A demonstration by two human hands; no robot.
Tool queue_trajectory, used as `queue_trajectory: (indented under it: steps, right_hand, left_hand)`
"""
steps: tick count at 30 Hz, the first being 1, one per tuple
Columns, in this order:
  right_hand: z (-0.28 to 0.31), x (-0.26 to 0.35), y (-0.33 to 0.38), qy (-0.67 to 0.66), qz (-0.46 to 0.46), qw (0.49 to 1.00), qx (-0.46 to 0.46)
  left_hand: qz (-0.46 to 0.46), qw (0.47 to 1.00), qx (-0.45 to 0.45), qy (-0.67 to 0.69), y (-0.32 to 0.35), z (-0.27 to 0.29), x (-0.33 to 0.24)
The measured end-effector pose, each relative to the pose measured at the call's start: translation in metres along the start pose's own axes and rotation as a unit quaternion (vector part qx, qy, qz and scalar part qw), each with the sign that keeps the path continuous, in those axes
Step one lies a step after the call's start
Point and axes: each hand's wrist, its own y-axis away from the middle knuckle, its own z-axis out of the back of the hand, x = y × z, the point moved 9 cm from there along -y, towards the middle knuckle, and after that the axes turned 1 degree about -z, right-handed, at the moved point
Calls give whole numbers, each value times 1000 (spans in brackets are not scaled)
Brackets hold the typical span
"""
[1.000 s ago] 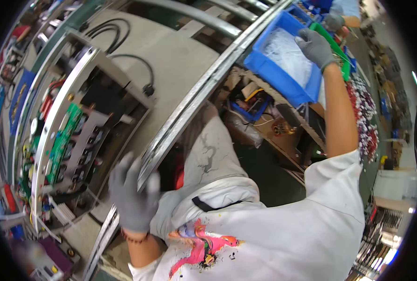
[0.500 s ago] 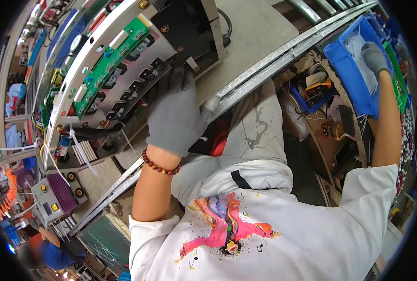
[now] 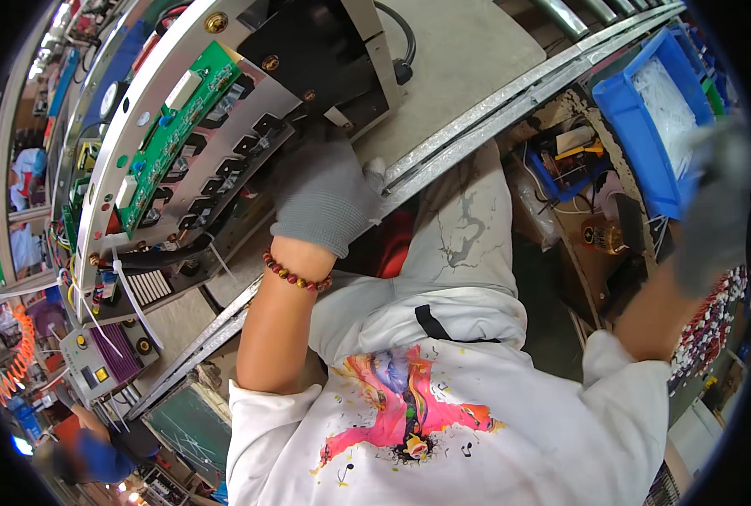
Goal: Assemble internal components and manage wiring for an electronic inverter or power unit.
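My left hand (image 3: 325, 190), in a grey knit glove with a bead bracelet (image 3: 295, 274) at the wrist, grips the near edge of a tilted metal chassis (image 3: 224, 169). The chassis carries a green circuit board (image 3: 173, 118), rows of black components and a black box (image 3: 325, 51) at its top. My right hand (image 3: 717, 202), also gloved in grey, is blurred by motion at the right edge. It hovers just below a blue bin (image 3: 637, 126) holding white plastic pieces (image 3: 667, 93). Whether it holds anything is hidden by the blur.
A metal rail (image 3: 494, 110) edges the grey bench in front of me. Under the bench a shelf holds tools and wires (image 3: 574, 156). A purple-topped device (image 3: 114, 358) sits at the lower left, and another person (image 3: 97, 447) in blue is beyond it.
My right hand has pulled back out of the blue bin toward me and is now blurred. My left hand has stayed on the chassis edge, closing further over it.
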Motion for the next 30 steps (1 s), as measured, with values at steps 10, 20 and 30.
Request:
queue_trajectory:
  steps: [10,20,30]
  right_hand:
    - [-172,-21,171,-58,-157,938,304]
    - [-230,5,175,197,-100,886,409]
    - [-240,-13,184,28,-284,919,273]
  left_hand:
    - [-75,995,-66,7,1,15,-2]
    - [-158,970,-172,67,-4,19,10]
    - [-147,942,-181,241,-4,19,31]
